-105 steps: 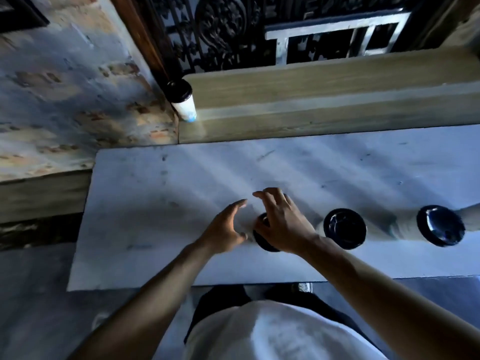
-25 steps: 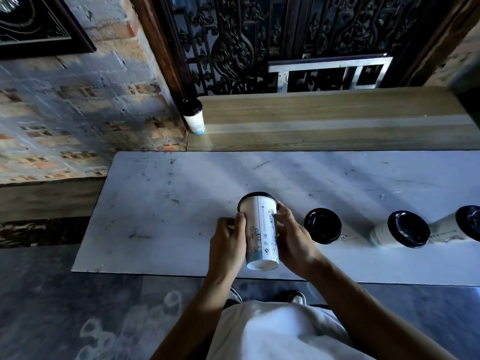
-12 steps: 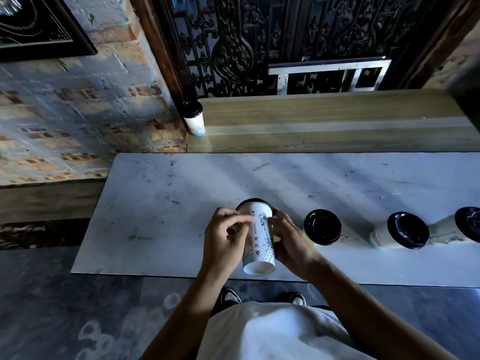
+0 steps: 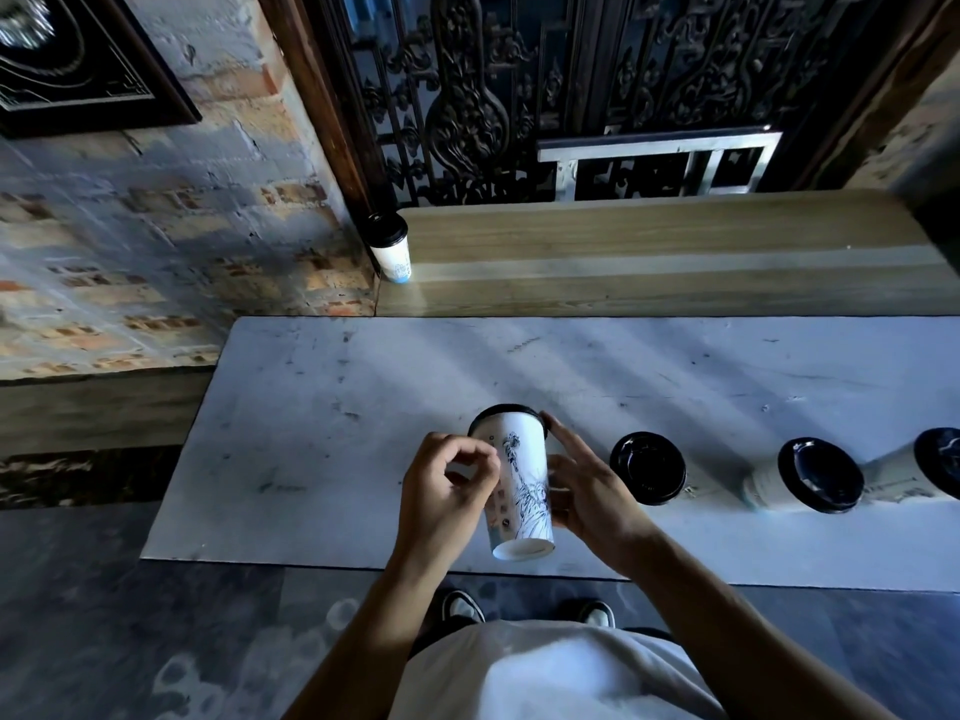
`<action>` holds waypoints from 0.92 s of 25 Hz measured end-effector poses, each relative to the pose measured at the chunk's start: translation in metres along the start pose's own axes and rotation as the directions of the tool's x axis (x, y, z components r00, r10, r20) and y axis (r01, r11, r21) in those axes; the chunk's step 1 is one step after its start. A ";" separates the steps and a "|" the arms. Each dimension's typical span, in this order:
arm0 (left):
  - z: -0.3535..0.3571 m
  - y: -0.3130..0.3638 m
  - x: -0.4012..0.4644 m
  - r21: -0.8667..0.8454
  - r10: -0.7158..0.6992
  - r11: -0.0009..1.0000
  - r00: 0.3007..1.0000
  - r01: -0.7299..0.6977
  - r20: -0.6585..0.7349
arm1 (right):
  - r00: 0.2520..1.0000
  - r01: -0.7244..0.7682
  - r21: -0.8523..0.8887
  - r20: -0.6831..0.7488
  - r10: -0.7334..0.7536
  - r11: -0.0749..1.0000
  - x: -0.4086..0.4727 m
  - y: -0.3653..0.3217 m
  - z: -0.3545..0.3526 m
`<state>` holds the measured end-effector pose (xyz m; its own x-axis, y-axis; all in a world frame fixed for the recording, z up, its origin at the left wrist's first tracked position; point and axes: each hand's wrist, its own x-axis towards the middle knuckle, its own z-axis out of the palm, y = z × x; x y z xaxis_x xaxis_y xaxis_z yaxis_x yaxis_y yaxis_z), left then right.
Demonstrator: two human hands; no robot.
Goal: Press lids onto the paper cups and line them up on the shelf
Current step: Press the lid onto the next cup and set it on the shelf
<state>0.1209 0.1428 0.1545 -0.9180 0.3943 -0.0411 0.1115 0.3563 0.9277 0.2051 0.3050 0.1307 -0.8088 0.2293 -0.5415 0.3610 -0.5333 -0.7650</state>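
Far left, one lidded cup [image 4: 390, 250] sits at the shelf's [image 4: 675, 252] end, about 11 o'clock from the hands. Left hand [image 4: 441, 493], fingers curled, looks to be touching the printed cup [image 4: 519, 485] over the marble slab [image 4: 311, 433]; right hand [image 4: 587, 485] cradles it, fingers spread. Three more capped cups [image 4: 647, 468] at 3 o'clock.

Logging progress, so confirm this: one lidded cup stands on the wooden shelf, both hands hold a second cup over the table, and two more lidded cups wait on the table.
Wrong on one count: the head view shows three lidded cups on the table, not two. One cup does stand on the wooden shelf, and the left hand and right hand hold another cup.
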 end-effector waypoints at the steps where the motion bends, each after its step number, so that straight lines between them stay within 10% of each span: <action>1: -0.001 0.000 0.000 -0.001 -0.002 1.000 1.000 0.002 -0.006 | 1.000 0.001 0.011 -0.008 -0.001 1.000 0.001 0.000 -0.001; 23: -0.004 -0.010 0.008 -0.120 0.001 0.993 1.000 0.000 0.013 | 0.998 -0.063 0.261 -0.003 0.066 0.963 0.006 -0.009 -0.009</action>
<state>0.1106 0.1387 0.1462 -0.9128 0.4059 -0.0448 0.0646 0.2518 0.9656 0.2011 0.3188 0.1309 -0.7816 0.1960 -0.5921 0.2779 -0.7405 -0.6119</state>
